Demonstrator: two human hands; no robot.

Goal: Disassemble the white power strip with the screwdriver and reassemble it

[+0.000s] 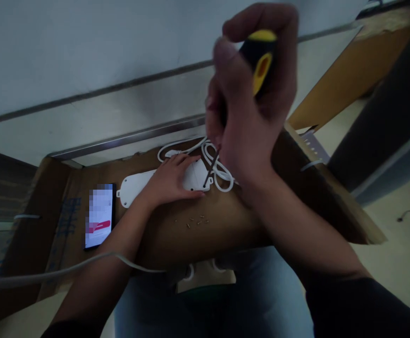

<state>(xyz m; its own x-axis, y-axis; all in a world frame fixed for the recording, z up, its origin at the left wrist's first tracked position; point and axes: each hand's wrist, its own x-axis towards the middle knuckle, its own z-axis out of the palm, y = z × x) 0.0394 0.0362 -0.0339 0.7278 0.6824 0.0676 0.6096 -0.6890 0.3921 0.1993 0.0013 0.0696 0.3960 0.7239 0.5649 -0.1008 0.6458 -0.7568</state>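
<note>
A white power strip [139, 182] lies on the brown cardboard surface, screw holes facing up. My left hand [171, 178] rests across it, fingers spread, thumb along its near edge. Raised above its right end, my right hand [254, 94] is wrapped round a screwdriver [263, 61] with a black and yellow handle. The screwdriver's thin shaft slants down, its tip at a corner hole of the strip. A white cable [222, 180] lies coiled beside that end. Several small screws [199, 220] are scattered on the cardboard in front of the strip.
A lit phone [100, 216] lies left of the strip. Cardboard walls [25, 244] rise at both sides. A pale cable [67, 268] crosses the lower left, over or near my left forearm. Behind the cardboard stands a light panel [120, 112] with a metal edge. My legs are below.
</note>
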